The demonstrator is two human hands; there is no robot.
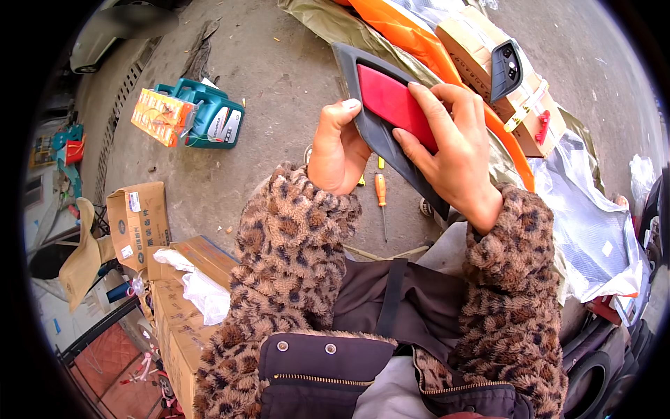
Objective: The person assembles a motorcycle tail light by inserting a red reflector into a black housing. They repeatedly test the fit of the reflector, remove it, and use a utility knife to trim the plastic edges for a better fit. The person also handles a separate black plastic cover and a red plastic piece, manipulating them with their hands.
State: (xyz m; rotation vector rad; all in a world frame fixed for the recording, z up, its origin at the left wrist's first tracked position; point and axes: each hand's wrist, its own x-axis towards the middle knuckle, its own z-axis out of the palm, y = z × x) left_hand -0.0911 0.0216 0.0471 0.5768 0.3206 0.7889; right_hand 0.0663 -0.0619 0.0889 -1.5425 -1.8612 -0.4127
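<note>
Grey housing is gripped by left hand; red reflector is pressed in under right hand fingers, clamped flat. Seating step judged underway; firm, even pressure needed above the orange screwdriver.

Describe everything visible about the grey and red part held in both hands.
The part is a long dark grey frame, plastic by its look, with a glossy red lens set in it. It is held in the air, tilted, its upper end toward the top left, above the concrete ground. The left hand grips its left edge, thumb up against the frame. The right hand lies over the red lens, fingers spread across it, hiding the lower end.
</note>
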